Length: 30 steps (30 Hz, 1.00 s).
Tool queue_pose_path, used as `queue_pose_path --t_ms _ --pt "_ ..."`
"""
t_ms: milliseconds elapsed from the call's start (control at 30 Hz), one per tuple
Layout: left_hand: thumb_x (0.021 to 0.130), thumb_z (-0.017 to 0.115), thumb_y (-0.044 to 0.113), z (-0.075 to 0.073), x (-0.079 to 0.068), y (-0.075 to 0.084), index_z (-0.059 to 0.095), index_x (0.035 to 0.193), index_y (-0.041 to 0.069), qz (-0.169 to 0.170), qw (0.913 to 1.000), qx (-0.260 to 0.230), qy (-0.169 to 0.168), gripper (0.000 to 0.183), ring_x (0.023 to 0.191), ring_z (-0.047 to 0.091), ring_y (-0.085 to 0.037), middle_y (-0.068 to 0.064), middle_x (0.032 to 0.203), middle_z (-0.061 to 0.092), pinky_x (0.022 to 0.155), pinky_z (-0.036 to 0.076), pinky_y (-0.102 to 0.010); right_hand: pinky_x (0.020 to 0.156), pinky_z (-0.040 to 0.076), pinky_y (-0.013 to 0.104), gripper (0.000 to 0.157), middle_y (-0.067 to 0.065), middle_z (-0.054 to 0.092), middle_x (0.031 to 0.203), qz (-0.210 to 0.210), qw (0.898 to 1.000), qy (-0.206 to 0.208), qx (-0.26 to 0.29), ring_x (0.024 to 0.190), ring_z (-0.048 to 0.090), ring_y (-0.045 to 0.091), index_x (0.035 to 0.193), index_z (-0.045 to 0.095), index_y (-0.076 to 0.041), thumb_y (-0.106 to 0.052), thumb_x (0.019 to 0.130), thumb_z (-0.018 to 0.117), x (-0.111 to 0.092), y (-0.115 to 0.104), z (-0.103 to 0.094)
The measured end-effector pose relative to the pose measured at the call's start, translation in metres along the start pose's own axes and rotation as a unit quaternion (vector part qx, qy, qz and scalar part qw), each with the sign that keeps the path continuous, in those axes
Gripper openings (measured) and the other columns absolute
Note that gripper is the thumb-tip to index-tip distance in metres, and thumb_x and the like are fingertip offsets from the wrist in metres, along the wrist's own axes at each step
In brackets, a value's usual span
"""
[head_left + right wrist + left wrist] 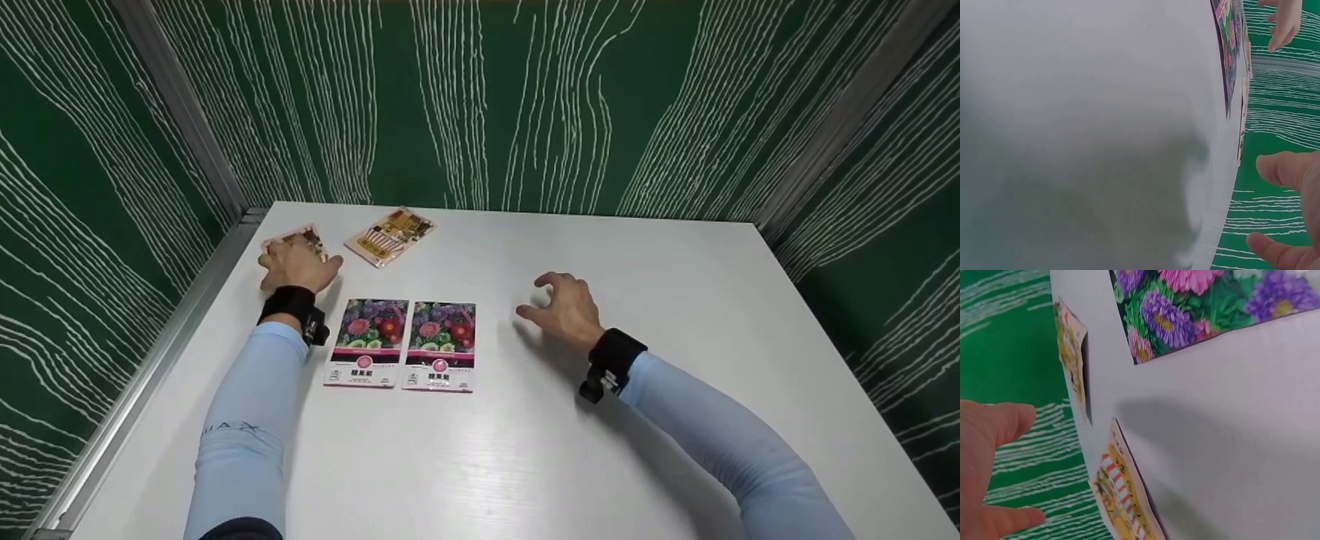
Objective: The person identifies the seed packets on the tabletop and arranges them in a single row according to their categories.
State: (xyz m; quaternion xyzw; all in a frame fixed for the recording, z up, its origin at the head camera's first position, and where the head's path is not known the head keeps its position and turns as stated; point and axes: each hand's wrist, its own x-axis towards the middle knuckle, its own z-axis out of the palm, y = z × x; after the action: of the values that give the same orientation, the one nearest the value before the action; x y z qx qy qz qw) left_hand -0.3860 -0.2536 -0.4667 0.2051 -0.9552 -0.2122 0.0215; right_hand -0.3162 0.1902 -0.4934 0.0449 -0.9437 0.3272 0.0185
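My left hand (296,264) hovers over a yellow-orange packet (310,235) at the far left, fingers spread and nothing held; it hides much of that packet in the head view. In the left wrist view its red-and-white stripes (1123,489) show, apart from the fingertips. A second yellow-orange packet (391,236) lies slanted to its right. Two flower seed packets, the left one (366,343) and the right one (439,346), lie side by side nearer me. To their right, my right hand (568,309) is held above the table, thumb and fingers apart, holding nothing.
The white table (525,457) has a metal rail (169,319) along its left edge. Green walls (525,97) with white wavy lines stand behind it and at both sides.
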Motion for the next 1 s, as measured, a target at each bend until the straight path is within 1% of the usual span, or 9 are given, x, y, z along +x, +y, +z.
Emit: queue_pose_path --t_ms 167,233,333,467,600,733,900,1000 --pt "0.104 0.065 0.059 0.001 0.015 -0.006 0.029 0.174 0.000 -0.048 0.9981 0.000 -0.039 0.098 0.160 0.030 -0.064 -0.043 0.172 0.027 0.120 0.043 -0.082 0.114 0.053 0.059 0.066 0.026 0.068 0.150 -0.006 1.000 0.003 -0.003 0.127 0.066 0.043 0.143 0.070 -0.003 -0.042 0.092 0.087 0.001 0.002 0.000" --pt "0.104 0.063 0.060 0.000 0.019 -0.009 0.032 0.173 -0.001 -0.064 0.9967 0.003 -0.050 0.097 0.159 0.031 -0.064 -0.043 0.172 0.028 0.122 0.043 -0.078 0.116 0.052 0.060 0.065 0.027 0.067 0.153 -0.011 1.000 0.003 -0.006 0.131 0.065 0.045 0.142 0.070 -0.002 -0.041 0.093 0.086 0.002 0.003 0.000" --pt "0.104 0.063 0.060 0.001 0.019 -0.011 0.036 0.170 -0.005 -0.085 0.9945 0.010 -0.061 0.097 0.158 0.036 -0.062 -0.043 0.169 0.031 0.125 0.044 -0.071 0.117 0.052 0.061 0.064 0.028 0.066 0.155 -0.018 1.000 0.004 -0.005 0.135 0.064 0.047 0.142 0.071 -0.002 -0.040 0.093 0.085 0.001 0.004 0.000" --pt "0.102 0.062 0.060 0.005 0.015 -0.012 0.039 0.168 -0.007 -0.092 0.9923 0.025 -0.079 0.096 0.156 0.040 -0.061 -0.044 0.167 0.034 0.127 0.044 -0.068 0.117 0.051 0.062 0.063 0.028 0.065 0.156 -0.014 1.000 -0.003 -0.001 0.135 0.065 0.047 0.142 0.070 -0.002 -0.039 0.094 0.085 0.001 0.005 0.000" --pt "0.102 0.058 0.059 0.006 0.011 -0.010 0.039 0.168 -0.006 -0.090 0.9897 0.047 -0.101 0.094 0.150 0.046 -0.061 -0.046 0.164 0.036 0.125 0.047 -0.067 0.122 0.049 0.061 0.064 0.028 0.062 0.159 -0.006 1.000 -0.013 -0.001 0.141 0.063 0.047 0.143 0.069 -0.003 -0.039 0.093 0.086 0.000 0.005 -0.002" --pt "0.105 0.054 0.061 0.006 0.016 -0.012 0.039 0.167 -0.006 -0.096 0.9866 0.069 -0.112 0.093 0.144 0.050 -0.057 -0.045 0.158 0.042 0.119 0.053 -0.067 0.126 0.046 0.061 0.063 0.027 0.061 0.161 0.000 1.000 -0.018 0.005 0.147 0.060 0.047 0.143 0.070 -0.004 -0.039 0.093 0.086 -0.001 0.004 -0.001" --pt "0.105 0.050 0.069 0.005 0.023 -0.016 0.040 0.166 -0.006 -0.124 0.9842 0.058 -0.112 0.097 0.143 0.049 -0.052 -0.040 0.154 0.051 0.116 0.055 -0.065 0.126 0.046 0.061 0.063 0.027 0.059 0.163 0.004 1.000 -0.022 0.006 0.147 0.059 0.047 0.143 0.070 -0.004 -0.039 0.093 0.086 0.000 0.003 -0.001" --pt "0.105 0.053 0.069 0.009 0.027 -0.015 0.036 0.167 -0.008 -0.123 0.9841 0.064 -0.111 0.100 0.142 0.050 -0.051 -0.038 0.152 0.054 0.113 0.057 -0.063 0.126 0.046 0.061 0.062 0.027 0.060 0.162 0.007 1.000 -0.020 0.005 0.147 0.060 0.047 0.142 0.071 -0.005 -0.038 0.093 0.086 -0.001 0.004 -0.001"
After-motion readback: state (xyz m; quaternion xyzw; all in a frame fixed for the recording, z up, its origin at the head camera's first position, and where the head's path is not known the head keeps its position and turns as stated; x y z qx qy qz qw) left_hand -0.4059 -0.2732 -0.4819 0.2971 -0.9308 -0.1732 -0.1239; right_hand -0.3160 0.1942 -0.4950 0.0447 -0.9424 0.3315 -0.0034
